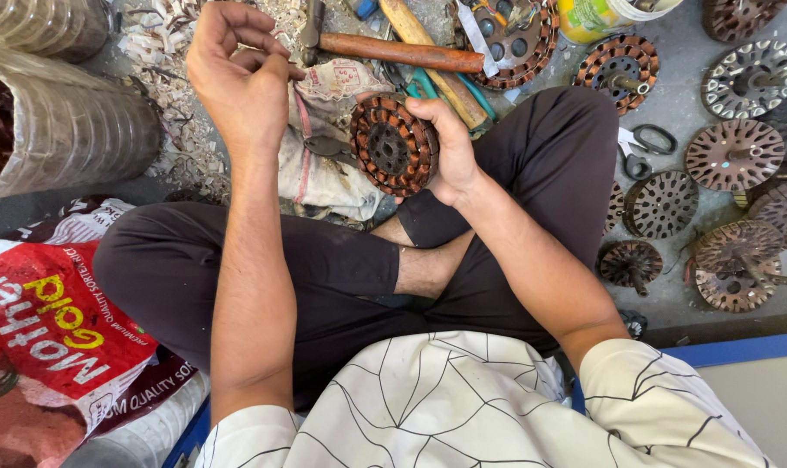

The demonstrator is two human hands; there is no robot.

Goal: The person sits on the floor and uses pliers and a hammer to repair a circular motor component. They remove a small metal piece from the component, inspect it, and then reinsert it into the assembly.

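My right hand (450, 152) grips a round motor stator (393, 145) wound with copper wire and holds it on edge above my crossed legs. My left hand (237, 78) is raised to the left of it, back toward the camera, with the fingers curled inward. Whether it pinches anything is hidden. A pair of pliers (328, 147) lies on a folded cloth sack (324, 173) between the two hands, just left of the stator.
A hammer (393, 50) and a second wooden handle (437, 69) lie beyond the sack. Several stators (733, 154) and scissors (645, 143) cover the grey floor at right. Plastic sacks (64, 130) and a red printed bag (46, 329) sit at left, with shavings (163, 61) nearby.
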